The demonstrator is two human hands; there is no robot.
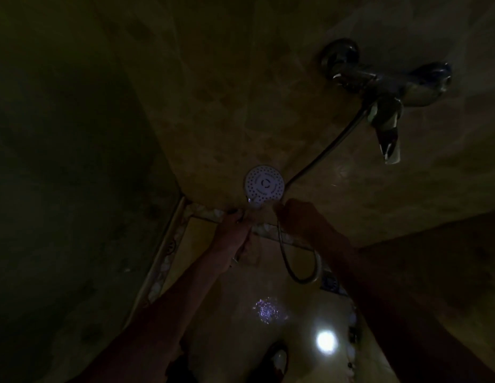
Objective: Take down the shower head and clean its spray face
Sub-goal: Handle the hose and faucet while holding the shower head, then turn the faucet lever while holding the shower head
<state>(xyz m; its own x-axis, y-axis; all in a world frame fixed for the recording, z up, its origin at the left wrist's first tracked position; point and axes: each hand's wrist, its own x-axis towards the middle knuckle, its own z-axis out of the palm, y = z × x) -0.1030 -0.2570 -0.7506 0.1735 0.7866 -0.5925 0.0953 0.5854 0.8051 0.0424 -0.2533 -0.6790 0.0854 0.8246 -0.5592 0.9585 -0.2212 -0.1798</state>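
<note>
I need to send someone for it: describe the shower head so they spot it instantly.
Start at the chrome mixer tap on the dim tiled wall and follow its hose away from it. It leads to the shower head, a round white disc dotted with nozzle holes, the palest thing on the wall.

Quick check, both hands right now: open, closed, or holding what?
Left hand: raised below the shower head; grip cannot be told.
Right hand: beside the hose; too dark to tell.

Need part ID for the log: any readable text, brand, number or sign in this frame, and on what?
Shower head: a dark "C"-shaped mark at the middle of the spray face; the faint print ringed around it is too blurred to read.
Faucet: no marking can be made out.
Wall tiles: no text seen; the frame is very dark.
</note>
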